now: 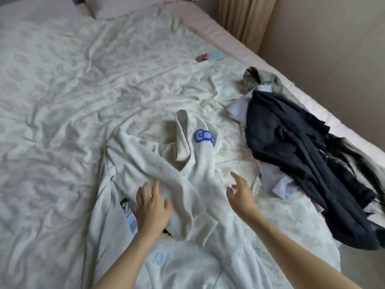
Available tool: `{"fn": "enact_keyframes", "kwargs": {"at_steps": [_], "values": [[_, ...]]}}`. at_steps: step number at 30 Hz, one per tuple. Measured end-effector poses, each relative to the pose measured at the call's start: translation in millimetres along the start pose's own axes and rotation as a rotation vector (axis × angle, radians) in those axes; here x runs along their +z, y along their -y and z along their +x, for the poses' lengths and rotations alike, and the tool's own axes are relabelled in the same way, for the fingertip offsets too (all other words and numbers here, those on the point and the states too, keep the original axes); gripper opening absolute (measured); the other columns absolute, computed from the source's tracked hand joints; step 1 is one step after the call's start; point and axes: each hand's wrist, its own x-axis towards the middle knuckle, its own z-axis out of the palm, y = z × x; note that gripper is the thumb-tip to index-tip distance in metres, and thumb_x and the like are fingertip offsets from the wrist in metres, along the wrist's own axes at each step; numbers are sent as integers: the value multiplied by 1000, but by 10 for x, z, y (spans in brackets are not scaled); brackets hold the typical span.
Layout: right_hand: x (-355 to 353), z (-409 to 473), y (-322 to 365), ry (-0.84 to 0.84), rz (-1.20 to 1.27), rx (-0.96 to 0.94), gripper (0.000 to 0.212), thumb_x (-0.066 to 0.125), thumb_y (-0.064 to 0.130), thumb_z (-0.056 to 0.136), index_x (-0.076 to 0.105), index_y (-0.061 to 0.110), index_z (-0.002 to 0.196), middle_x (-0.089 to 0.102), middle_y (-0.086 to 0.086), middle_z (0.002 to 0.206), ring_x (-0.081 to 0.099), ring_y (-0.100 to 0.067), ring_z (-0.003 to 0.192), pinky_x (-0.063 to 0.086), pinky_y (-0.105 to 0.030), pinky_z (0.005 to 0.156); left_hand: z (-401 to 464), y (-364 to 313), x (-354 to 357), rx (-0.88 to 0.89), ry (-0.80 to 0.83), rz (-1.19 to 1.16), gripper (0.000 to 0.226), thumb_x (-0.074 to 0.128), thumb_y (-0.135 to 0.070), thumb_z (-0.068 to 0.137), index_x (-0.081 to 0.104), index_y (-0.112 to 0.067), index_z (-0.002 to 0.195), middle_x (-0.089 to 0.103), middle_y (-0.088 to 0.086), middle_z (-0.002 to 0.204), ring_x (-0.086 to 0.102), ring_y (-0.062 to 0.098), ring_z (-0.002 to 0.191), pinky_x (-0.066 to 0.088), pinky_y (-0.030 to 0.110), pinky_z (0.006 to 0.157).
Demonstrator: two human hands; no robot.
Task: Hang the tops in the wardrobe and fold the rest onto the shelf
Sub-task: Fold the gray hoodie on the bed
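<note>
A white sweatshirt with blue print lies crumpled on the bed in front of me, one sleeve crossing its body. My left hand hovers over its lower left part, fingers spread, holding nothing. My right hand is above the sweatshirt's right edge, fingers loosely bent and empty. To the right lies a pile of clothes: a dark navy garment on top, a pale lilac shirt under it and a grey-green mottled garment at the far end.
The bed is covered with a wrinkled floral sheet. A small light-blue card and a pinkish object lie far up the bed. A pillow is at the head, a curtain and wall on the right.
</note>
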Motion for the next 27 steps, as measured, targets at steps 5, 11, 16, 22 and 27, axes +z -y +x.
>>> {"fn": "enact_keyframes", "kwargs": {"at_steps": [5, 11, 16, 22, 27], "values": [[464, -1037, -543, 96, -303, -149, 60, 67, -3, 75, 49, -1, 132, 47, -23, 135, 45, -38, 127, 38, -45, 105, -659, 742, 271, -208, 110, 193, 87, 60, -54, 81, 12, -33, 150, -5, 11, 158, -7, 33, 144, 5, 62, 109], [1017, -1968, -522, 299, -456, -395, 59, 67, 27, 83, 48, 8, 135, 49, -12, 138, 48, -29, 127, 34, -48, 107, -1227, 1409, 383, -459, 70, -117, 117, 84, -38, 62, 9, -24, 150, 11, 20, 153, 24, 42, 135, 31, 54, 105], [1594, -2606, -650, 614, -488, -272, 93, 52, 58, 83, 0, 22, 151, 27, 2, 150, 30, -20, 135, 24, -32, 111, -1230, 1813, 392, -470, 142, -399, 107, 82, -37, 66, 19, -5, 146, 37, 19, 146, 42, 33, 130, 36, 38, 105], [1880, -3015, -704, 538, -595, -124, 116, 63, 53, 74, -29, 32, 142, 27, 0, 141, 39, -26, 123, 36, -42, 101, -1457, 1985, 102, -390, 78, -750, 26, 72, -18, 80, 58, -9, 100, 64, 0, 95, 63, 22, 95, 43, 26, 73], [1850, -3239, -774, 497, -642, -64, 104, 53, 23, 85, -35, 32, 138, 40, -5, 127, 48, -27, 109, 47, -40, 88, -1902, 2281, -154, -434, 105, -899, 13, 68, -12, 84, 64, -8, 96, 69, 6, 90, 62, 12, 73, 48, 25, 60]]}}
